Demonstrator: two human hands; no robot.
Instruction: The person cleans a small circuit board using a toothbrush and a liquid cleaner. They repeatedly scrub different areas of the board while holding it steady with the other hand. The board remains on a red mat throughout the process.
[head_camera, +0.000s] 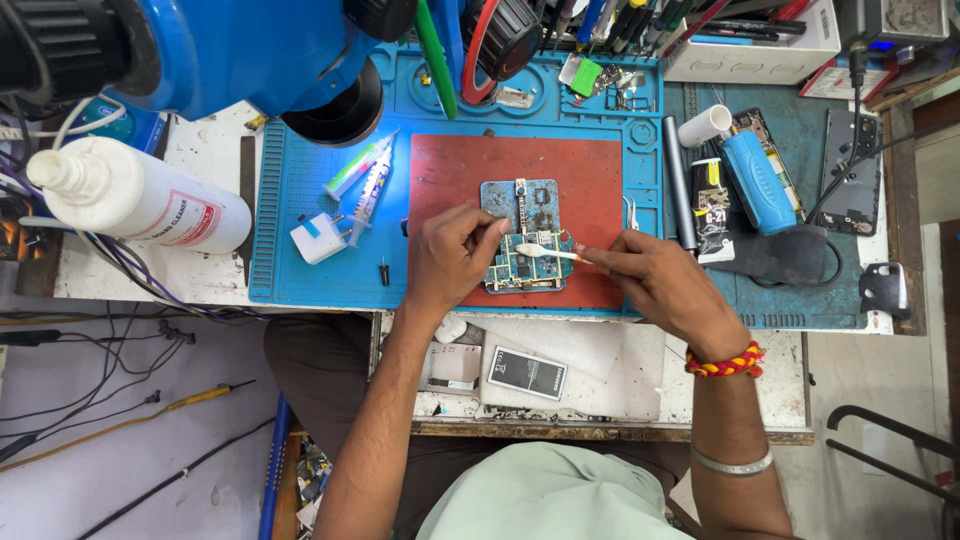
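The circuit board (527, 240) lay on the red pad (590, 180) in the middle of the blue mat (300, 270) on the table (200, 270). The left hand (452, 255) rested on the board's left edge, its grip closed on that edge with the fingertips pressed against it. The right hand (665, 285) held a white brush (545, 253) by its handle, grip pinched tight, the bristle end lying across the board. Two syringes (368, 180) and a white plug (320, 238) lay on the mat to the left. A white bottle (140, 200) lay on its side further left, and a phone battery (527, 373) sat on the shelf below.
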